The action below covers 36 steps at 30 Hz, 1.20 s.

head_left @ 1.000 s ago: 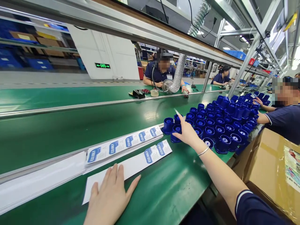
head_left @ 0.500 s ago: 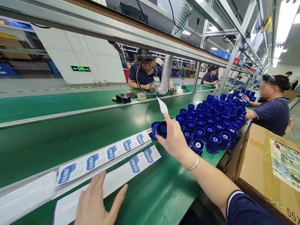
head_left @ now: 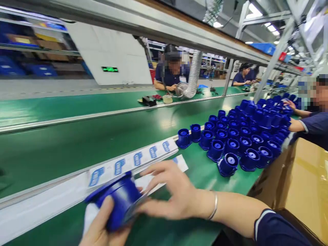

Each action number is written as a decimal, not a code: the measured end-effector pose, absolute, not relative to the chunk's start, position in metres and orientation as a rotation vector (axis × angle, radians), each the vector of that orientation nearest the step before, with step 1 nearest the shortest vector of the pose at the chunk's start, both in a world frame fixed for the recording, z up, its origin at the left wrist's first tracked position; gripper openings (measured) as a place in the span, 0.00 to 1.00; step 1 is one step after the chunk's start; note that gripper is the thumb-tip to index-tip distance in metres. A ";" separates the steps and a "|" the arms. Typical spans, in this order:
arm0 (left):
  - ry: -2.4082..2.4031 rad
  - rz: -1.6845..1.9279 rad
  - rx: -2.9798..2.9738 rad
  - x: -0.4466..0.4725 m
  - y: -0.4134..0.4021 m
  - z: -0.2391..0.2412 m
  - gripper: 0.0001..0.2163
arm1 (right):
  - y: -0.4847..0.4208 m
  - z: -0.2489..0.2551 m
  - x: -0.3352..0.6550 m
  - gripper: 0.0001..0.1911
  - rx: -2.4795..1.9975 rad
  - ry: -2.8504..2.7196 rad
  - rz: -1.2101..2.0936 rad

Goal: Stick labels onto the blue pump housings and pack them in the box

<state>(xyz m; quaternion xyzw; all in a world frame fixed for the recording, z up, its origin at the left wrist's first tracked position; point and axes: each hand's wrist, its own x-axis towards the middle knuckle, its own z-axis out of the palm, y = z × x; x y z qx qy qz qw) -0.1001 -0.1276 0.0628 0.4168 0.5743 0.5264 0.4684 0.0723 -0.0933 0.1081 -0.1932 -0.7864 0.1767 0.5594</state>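
Observation:
My left hand is wrapped round a blue plastic cup-shaped housing, tilted on its side with its flange toward the upper left. At the housing's right side, my right hand pinches a thin label, blurred by motion, its edge against the housing. Whether the label sticks to it I cannot tell. Behind the hands lies a strip of white labels with blue print. A second label strip is partly hidden under my right hand.
Many blue housings stand close together on the green bench at the right. A cardboard box is at the right edge. A co-worker's arm reaches toward the housings. Another person sits opposite, beside a silver duct.
My right hand has come down and left from the group of housings, still with the label. A housing is now in my left hand, which was open over the lower label strip.

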 end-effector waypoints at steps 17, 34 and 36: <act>0.798 1.321 0.417 -0.076 -0.153 0.062 0.25 | -0.099 0.078 0.090 0.15 -0.803 -0.988 1.804; 0.923 1.403 0.703 -0.079 -0.150 0.068 0.27 | -0.104 0.075 0.091 0.13 -0.842 -1.192 1.835; 0.936 1.398 0.713 -0.079 -0.151 0.068 0.26 | -0.104 0.078 0.092 0.13 -0.782 -1.202 1.857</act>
